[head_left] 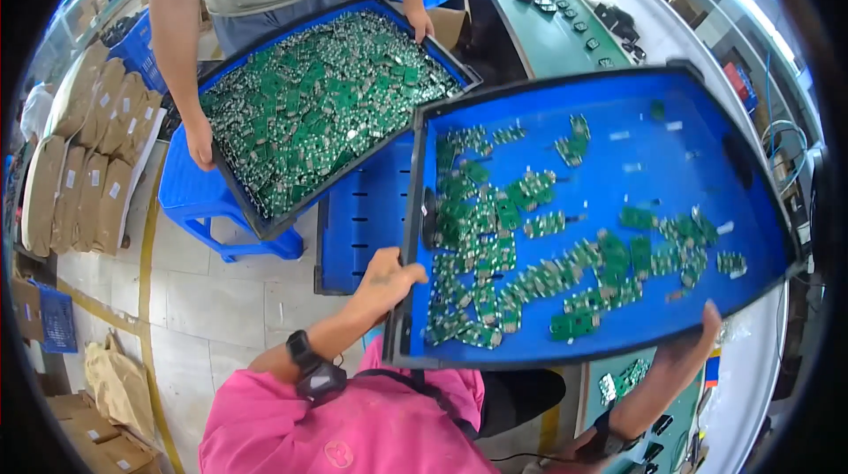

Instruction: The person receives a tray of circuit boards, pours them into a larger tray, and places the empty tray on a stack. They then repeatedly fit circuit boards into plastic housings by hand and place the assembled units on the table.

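Between my hands is a large blue tray with a black rim, tilted and partly filled with loose green circuit boards, most of them gathered toward its left side and near edge. My left hand is closed on the tray's left rim. At the near right edge, my right hand grips the same tray, its fingers partly hidden by it. Just to the left, another person's two hands hold a second tray, heaped with many small green circuit boards.
A blue plastic stool and another blue tray stand below the co-worker's tray. Green workbench with small dark parts lies at right. Brown paper packages are stacked at left; cartons sit lower left.
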Available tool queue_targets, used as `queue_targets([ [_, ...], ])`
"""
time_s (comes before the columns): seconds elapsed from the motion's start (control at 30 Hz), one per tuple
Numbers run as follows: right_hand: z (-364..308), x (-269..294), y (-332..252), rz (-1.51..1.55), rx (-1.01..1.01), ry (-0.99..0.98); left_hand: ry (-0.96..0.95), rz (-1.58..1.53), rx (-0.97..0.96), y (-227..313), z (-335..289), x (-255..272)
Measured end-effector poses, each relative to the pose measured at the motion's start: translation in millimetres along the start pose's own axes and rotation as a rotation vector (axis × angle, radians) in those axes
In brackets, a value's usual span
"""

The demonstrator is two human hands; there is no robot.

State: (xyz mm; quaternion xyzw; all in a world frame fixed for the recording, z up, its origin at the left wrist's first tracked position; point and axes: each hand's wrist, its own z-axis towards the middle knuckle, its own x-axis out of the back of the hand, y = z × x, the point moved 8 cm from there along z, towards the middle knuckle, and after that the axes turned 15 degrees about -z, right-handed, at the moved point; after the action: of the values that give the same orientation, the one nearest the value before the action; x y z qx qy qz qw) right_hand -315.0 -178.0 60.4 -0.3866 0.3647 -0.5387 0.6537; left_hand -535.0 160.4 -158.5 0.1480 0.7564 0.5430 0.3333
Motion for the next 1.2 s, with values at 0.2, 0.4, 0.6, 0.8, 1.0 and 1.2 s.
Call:
queue_targets([
  [0.2, 57, -62, -77, -0.040, -0.008, -0.119, 0.014, -0.196, 0.091, 46, -1, 0],
  [0.4, 74, -115, -135, -0.113, 0.056, -0.119, 0.025, -0.319, 0.095, 75, 11, 0],
  [0.6, 97, -167, -147, -0.072, 0.028, -0.169, 0.010, -0.304, 0.070, 111, 23, 25],
  [0.8, 97, -214, -199, -0.218, 0.164, -0.231, 0.091, -0.486, 0.125, 115, 34, 23],
  [1.0, 134, -275, -222, -0.248, 0.285, -0.331, -0.023, -0.564, 0.028, 120, 90, 16],
  [1.2, 105, -276, -253, -0.381, 0.407, -0.243, -0.146, -0.318, 0.060, 90, 74, 9],
])
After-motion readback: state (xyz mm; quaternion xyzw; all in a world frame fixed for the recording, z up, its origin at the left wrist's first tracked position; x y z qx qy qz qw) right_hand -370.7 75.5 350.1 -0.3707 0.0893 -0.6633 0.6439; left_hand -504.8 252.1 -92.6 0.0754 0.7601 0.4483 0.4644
